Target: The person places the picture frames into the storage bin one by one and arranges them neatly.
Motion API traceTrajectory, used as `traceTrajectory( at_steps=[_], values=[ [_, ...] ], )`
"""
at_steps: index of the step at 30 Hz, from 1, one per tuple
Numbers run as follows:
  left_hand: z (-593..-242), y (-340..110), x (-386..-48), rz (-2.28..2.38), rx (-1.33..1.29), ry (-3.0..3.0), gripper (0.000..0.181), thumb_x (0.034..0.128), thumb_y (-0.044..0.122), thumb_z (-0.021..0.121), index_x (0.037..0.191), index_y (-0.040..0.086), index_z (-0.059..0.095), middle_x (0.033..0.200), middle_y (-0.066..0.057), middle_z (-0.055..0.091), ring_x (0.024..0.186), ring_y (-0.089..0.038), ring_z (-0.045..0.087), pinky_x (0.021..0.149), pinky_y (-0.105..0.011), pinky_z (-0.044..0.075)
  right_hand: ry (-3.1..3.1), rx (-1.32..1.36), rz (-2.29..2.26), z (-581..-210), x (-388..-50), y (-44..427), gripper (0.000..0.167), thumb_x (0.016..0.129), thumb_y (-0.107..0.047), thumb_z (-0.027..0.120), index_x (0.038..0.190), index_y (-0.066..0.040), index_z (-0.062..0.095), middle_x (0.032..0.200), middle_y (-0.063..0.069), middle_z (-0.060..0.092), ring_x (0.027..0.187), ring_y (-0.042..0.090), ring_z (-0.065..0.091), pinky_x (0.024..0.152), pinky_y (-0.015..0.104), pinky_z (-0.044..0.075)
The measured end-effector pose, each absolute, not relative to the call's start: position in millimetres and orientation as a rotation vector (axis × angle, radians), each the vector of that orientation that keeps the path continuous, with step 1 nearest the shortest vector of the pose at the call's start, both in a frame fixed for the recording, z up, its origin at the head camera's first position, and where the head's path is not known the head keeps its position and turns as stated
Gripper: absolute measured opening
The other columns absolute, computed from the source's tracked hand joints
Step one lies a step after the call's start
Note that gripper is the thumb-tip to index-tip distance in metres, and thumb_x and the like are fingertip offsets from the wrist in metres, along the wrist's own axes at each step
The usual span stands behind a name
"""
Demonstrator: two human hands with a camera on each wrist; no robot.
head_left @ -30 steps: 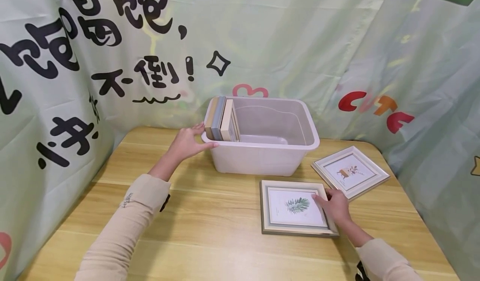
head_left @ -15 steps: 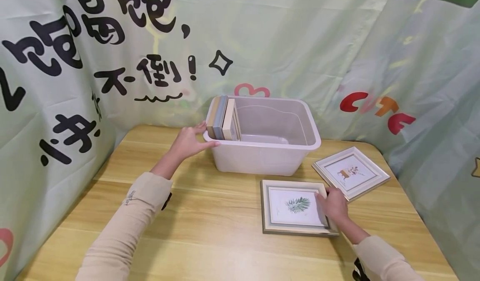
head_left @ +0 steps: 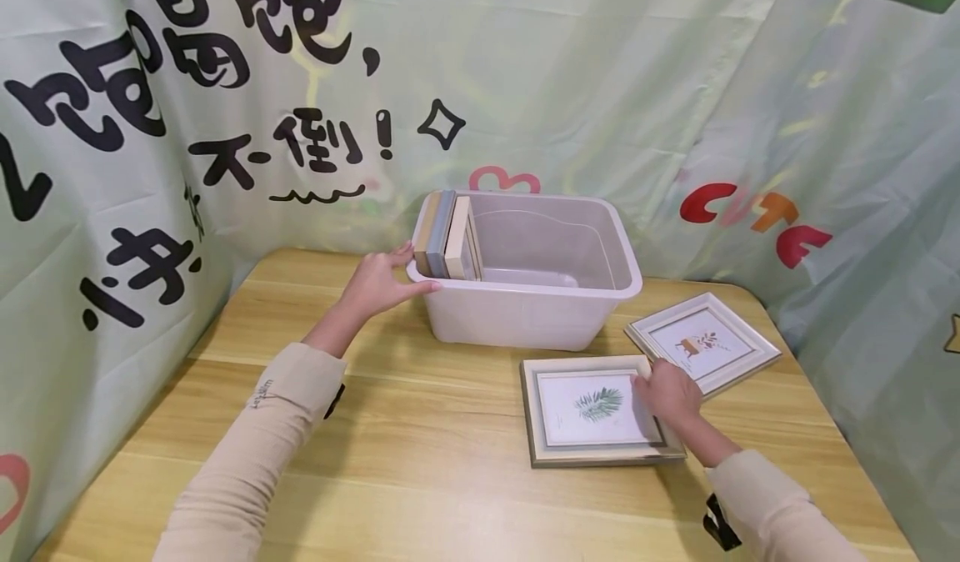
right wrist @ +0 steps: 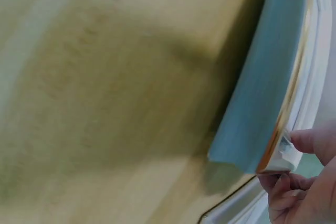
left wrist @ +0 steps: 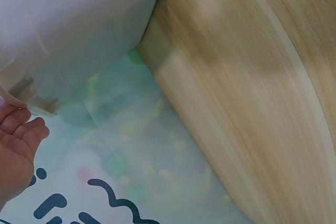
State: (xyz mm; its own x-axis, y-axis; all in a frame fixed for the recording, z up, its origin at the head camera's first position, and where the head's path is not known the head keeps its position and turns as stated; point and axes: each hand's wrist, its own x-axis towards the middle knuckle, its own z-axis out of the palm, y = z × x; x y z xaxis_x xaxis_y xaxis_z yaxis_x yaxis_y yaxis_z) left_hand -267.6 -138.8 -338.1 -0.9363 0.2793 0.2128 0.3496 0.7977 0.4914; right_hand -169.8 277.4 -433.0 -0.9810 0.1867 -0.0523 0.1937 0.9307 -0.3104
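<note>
My left hand point(head_left: 373, 285) holds the left end of a light plastic storage bin point(head_left: 517, 318), its thumb along the front rim. In the left wrist view its fingers point(left wrist: 25, 129) curl under the rim. My right hand point(head_left: 671, 393) pinches the right side of a picture frame point(head_left: 558, 437) with a green leaf print. Seen from the right wrist, thumb and fingers hold the corner of that picture frame point(right wrist: 286, 158), and its bluish back is tilted off the table. Several picture frames point(head_left: 450, 241) stand on edge inside the bin at its left end.
A second picture frame point(head_left: 708, 341), with a brown and orange print, lies face up right of the bin, partly behind my right hand. The wooden table point(head_left: 390, 479) has rounded far corners. A printed cloth point(head_left: 570, 87) hangs behind and around it.
The leaf-print picture frame has shifted slightly right and begun to lift and tilt in my right hand. My left hand has kept its hold on the bin.
</note>
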Motion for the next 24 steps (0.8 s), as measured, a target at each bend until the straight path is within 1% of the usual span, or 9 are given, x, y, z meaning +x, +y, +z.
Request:
traceTrajectory(
  at_steps=[4, 8, 13, 17, 22, 24],
  values=[
    [-338, -139, -268, -0.793, -0.491, -2.867, 0.083, 0.0740, 0.053, 0.070, 0.131, -0.002, 0.046, 0.139, -0.017, 0.042, 0.132, -0.035, 0.036, 0.108, -0.045, 0.035, 3.054, 0.273, -0.472, -428, -174, 278, 0.031, 0.086, -0.025, 0.057, 0.073, 0.003, 0.051, 0.063, 0.016, 0.055, 0.057, 0.026, 0.052, 0.047, 0.038, 0.039],
    [-338, -139, -268, -0.784, -0.487, -2.875, 0.083, 0.0741, 0.052, 0.070, 0.132, -0.002, 0.045, 0.140, -0.017, 0.041, 0.133, -0.035, 0.035, 0.108, -0.045, 0.034, 3.046, 0.230, -0.501, -425, -177, 279, 0.030, 0.086, -0.023, 0.058, 0.077, 0.004, 0.050, 0.066, 0.018, 0.056, 0.060, 0.029, 0.055, 0.049, 0.040, 0.041],
    [-338, -138, -268, -0.795, -0.488, -2.874, 0.084, 0.0739, 0.052, 0.071, 0.132, -0.002, 0.045, 0.140, -0.017, 0.041, 0.133, -0.035, 0.035, 0.108, -0.046, 0.034, 3.032, 0.211, -0.523, -422, -180, 281, 0.033, 0.086, -0.024, 0.059, 0.088, 0.009, 0.053, 0.077, 0.025, 0.061, 0.069, 0.035, 0.058, 0.054, 0.044, 0.044],
    [-337, -138, -267, -0.800, -0.482, -2.875, 0.084, 0.0736, 0.053, 0.071, 0.132, -0.002, 0.046, 0.140, -0.016, 0.042, 0.133, -0.034, 0.035, 0.108, -0.046, 0.034, 2.982, 0.214, -0.545, -416, -181, 281, 0.033, 0.088, -0.024, 0.056, 0.094, 0.009, 0.057, 0.085, 0.024, 0.062, 0.070, 0.032, 0.057, 0.055, 0.041, 0.043],
    [-336, -139, -267, -0.794, -0.484, -2.880, 0.083, 0.0742, 0.053, 0.070, 0.131, -0.003, 0.046, 0.139, -0.017, 0.042, 0.133, -0.034, 0.036, 0.109, -0.045, 0.034, 2.944, 0.209, -0.568, -405, -180, 279, 0.032, 0.089, -0.023, 0.053, 0.091, 0.009, 0.056, 0.083, 0.023, 0.061, 0.068, 0.029, 0.054, 0.055, 0.039, 0.042],
    [-337, -139, -267, -0.795, -0.484, -2.881, 0.083, 0.0743, 0.052, 0.070, 0.131, -0.003, 0.047, 0.139, -0.017, 0.042, 0.133, -0.033, 0.036, 0.109, -0.045, 0.034, 2.942, 0.194, -0.589, -401, -179, 278, 0.033, 0.090, -0.024, 0.052, 0.086, 0.008, 0.056, 0.078, 0.021, 0.059, 0.066, 0.027, 0.053, 0.054, 0.037, 0.041]
  ],
)
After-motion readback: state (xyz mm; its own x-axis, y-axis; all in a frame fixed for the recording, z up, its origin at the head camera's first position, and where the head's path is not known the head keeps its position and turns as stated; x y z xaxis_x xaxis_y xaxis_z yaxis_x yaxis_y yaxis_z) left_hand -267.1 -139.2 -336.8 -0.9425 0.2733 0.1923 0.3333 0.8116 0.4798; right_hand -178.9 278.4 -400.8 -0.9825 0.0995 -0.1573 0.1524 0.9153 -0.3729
